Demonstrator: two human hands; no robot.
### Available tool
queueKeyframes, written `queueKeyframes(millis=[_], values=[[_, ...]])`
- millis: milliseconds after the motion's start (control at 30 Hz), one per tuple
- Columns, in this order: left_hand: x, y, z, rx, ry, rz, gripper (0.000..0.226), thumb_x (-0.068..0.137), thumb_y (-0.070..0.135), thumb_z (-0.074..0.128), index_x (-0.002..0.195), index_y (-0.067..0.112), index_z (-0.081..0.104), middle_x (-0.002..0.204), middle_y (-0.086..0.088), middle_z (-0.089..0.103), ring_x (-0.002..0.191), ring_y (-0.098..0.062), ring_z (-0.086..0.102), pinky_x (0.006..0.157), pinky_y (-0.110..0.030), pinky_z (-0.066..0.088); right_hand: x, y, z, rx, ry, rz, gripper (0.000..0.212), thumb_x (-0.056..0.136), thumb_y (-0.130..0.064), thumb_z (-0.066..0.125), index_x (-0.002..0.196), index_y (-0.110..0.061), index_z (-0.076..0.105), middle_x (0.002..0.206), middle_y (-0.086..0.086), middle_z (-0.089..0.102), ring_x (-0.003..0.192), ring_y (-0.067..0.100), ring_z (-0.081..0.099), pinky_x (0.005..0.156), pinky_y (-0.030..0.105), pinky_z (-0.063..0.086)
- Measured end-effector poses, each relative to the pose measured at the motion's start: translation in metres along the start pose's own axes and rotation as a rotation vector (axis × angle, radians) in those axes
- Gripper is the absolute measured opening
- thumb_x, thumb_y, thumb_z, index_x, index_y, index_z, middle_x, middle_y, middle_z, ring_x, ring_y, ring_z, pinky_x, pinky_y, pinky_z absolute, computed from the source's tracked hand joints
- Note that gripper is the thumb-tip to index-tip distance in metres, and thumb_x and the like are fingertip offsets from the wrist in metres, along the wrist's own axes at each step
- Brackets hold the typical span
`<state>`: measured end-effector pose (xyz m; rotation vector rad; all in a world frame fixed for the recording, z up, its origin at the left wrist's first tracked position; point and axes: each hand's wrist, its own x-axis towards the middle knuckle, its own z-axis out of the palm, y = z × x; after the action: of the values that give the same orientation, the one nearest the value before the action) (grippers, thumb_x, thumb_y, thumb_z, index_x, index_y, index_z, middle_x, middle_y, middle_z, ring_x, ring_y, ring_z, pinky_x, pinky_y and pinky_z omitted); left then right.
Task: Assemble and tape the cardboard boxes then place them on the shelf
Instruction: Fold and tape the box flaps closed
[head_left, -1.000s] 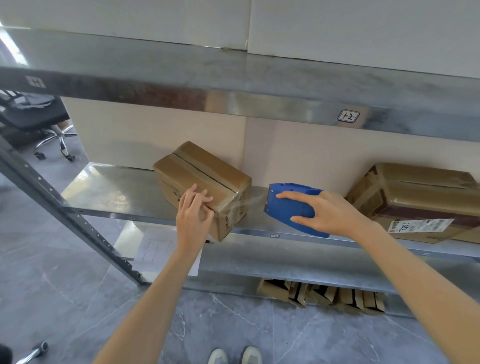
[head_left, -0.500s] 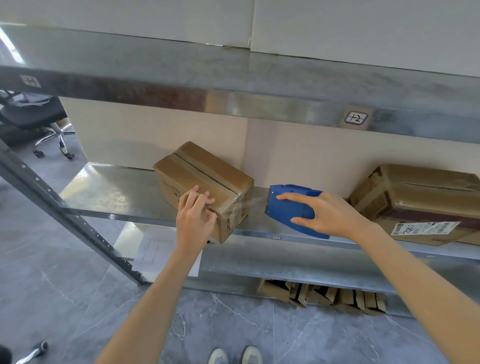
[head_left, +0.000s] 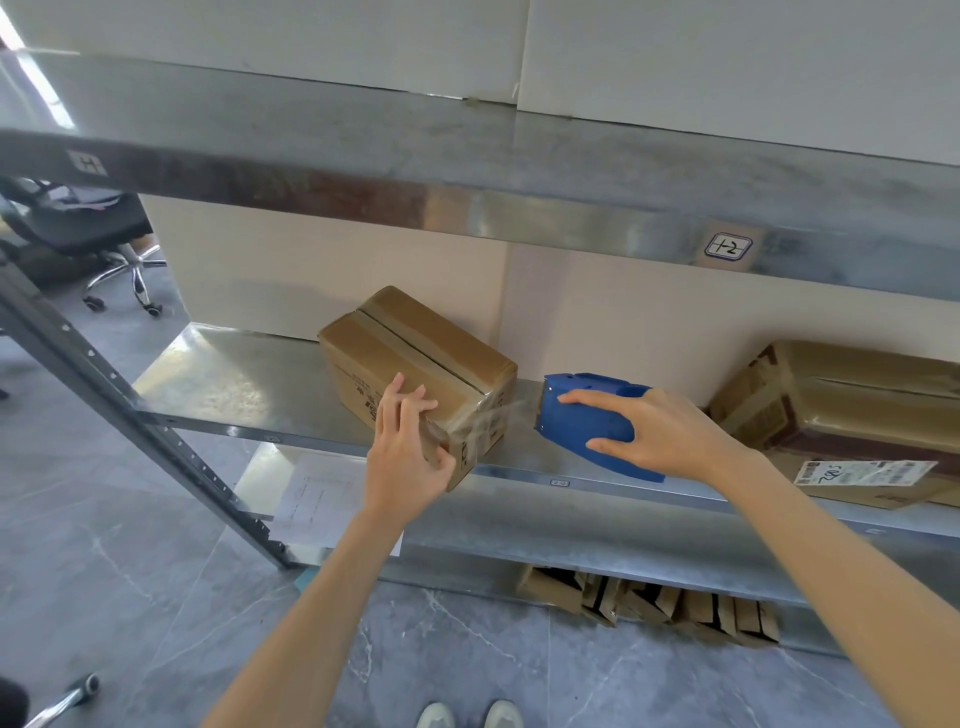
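Note:
A small brown cardboard box (head_left: 415, 358) sits at an angle on the middle metal shelf (head_left: 244, 379), its top seam taped. My left hand (head_left: 405, 452) presses on the box's near corner, fingers over the top edge and thumb on the side. My right hand (head_left: 654, 431) grips a blue tape dispenser (head_left: 587, 421) just right of the box. A strip of clear tape (head_left: 493, 415) stretches from the dispenser's mouth to the box corner.
A larger taped box (head_left: 841, 410) with a white label stands on the same shelf at the right. Flattened cardboard (head_left: 649, 603) lies under the lowest shelf. A sheet of paper (head_left: 317, 499) rests on the lower shelf. An office chair (head_left: 98, 228) stands at the left.
My left hand has shifted a little on the box corner, its fingers spreading over the top edge. The dispenser and the box stay where they were.

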<state>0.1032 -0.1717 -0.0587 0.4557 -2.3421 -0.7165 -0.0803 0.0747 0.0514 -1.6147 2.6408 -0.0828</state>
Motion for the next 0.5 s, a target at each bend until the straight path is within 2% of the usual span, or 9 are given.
queueKeyframes(millis=[67,133,233,367,500], values=[[-0.002,0.001,-0.002,0.01,-0.022,0.009,0.051,0.073,0.03,0.06,0.118,0.01,0.049,0.136,-0.008,0.046,0.149,-0.022,0.023,0.08,-0.021,0.051,0.0,0.0,-0.002,-0.01,-0.007,-0.006,0.056,0.093,-0.051,0.055,0.141,-0.06,0.028,0.051,-0.016,0.041,0.043,0.006,0.041,0.046,0.014,0.023],[-0.002,0.002,-0.002,0.029,-0.022,-0.004,0.058,0.075,0.044,0.059,0.121,0.011,0.047,0.138,-0.006,0.044,0.149,-0.021,0.022,0.069,-0.025,0.056,0.002,-0.001,-0.004,-0.012,-0.006,-0.015,0.056,0.093,-0.051,0.055,0.142,-0.059,0.029,0.051,-0.018,0.04,0.044,0.005,0.041,0.046,0.013,0.023],[-0.001,0.005,0.0,0.048,-0.018,-0.025,0.07,0.073,0.052,0.077,0.127,0.018,0.046,0.139,-0.004,0.04,0.148,-0.022,0.023,0.065,-0.026,0.056,0.004,-0.001,-0.009,-0.015,-0.012,-0.018,0.056,0.094,-0.05,0.055,0.143,-0.057,0.031,0.052,-0.021,0.039,0.046,0.004,0.043,0.049,0.012,0.023],[0.001,0.005,-0.003,0.032,-0.014,-0.027,0.066,0.072,0.034,0.087,0.128,0.022,0.053,0.135,-0.002,0.041,0.146,-0.019,0.026,0.076,-0.035,0.059,0.007,-0.001,-0.017,-0.026,0.004,-0.033,0.055,0.093,-0.05,0.056,0.142,-0.058,0.032,0.053,-0.023,0.037,0.048,0.004,0.043,0.053,0.01,0.024],[-0.004,-0.008,-0.016,-0.051,-0.018,0.008,0.064,0.071,0.021,0.088,0.127,0.021,0.057,0.139,-0.001,0.05,0.148,-0.011,0.025,0.098,-0.029,0.046,0.011,-0.008,-0.02,-0.034,0.015,-0.096,0.055,0.093,-0.052,0.055,0.141,-0.061,0.03,0.051,-0.017,0.037,0.047,0.005,0.039,0.053,0.016,0.028]])
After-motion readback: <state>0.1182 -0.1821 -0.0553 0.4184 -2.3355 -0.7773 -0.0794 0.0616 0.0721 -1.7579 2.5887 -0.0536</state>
